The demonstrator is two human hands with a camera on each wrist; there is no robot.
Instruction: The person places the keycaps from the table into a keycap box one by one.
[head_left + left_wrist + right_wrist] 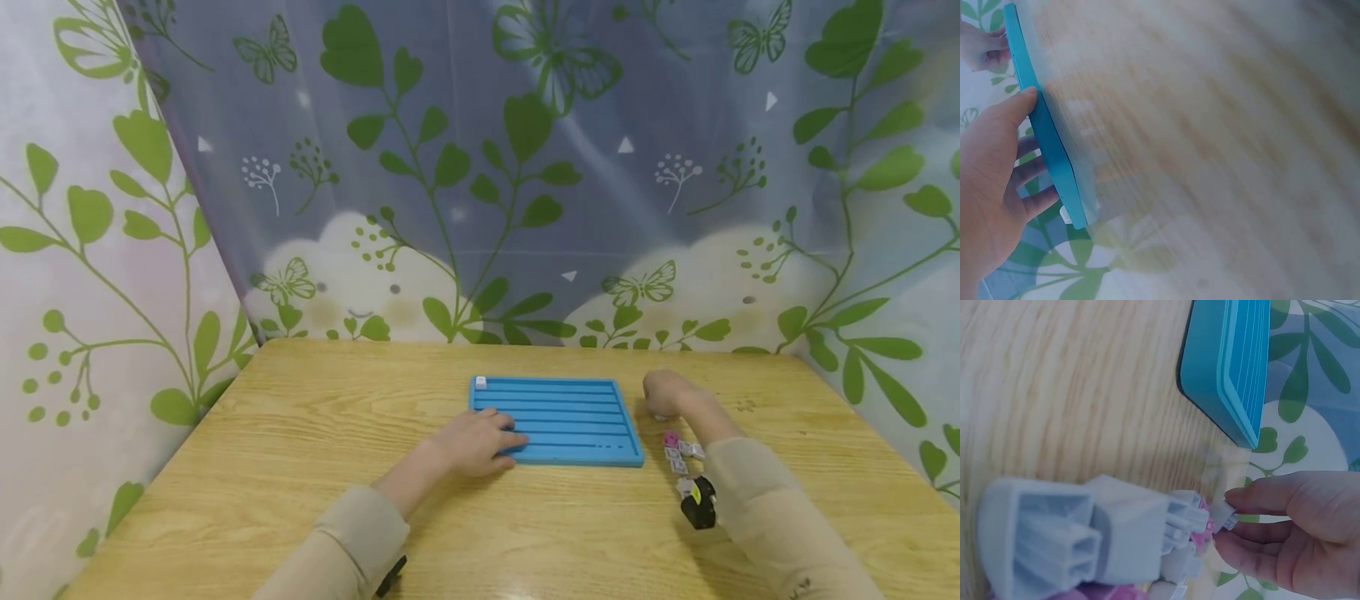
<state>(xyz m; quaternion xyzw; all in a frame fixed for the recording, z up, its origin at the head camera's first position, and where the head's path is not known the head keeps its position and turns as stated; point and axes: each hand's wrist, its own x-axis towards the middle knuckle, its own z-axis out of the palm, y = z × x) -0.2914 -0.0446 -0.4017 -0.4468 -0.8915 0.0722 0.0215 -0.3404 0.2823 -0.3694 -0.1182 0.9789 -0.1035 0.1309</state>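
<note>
A blue ridged tray (577, 454) lies on the table, with one white keycap (481, 383) in its far left corner. My left hand (474, 442) rests on the tray's near left part, fingers spread. In the left wrist view, the thumb touches the tray's side wall (1052, 147). Right of the tray, my right hand (666, 395) pinches a pale keycap (1224, 515) between thumb and fingers, seen best in the right wrist view. Near that hand lie several loose white keycaps (677, 461) and a pink keycap (671, 439).
The wooden table (322, 408) runs back to a hanging cloth (480, 167) printed with leaves and butterflies. In the right wrist view, large grey keycaps (1129, 528) show close up. A black wrist device (699, 504) sits by the right sleeve.
</note>
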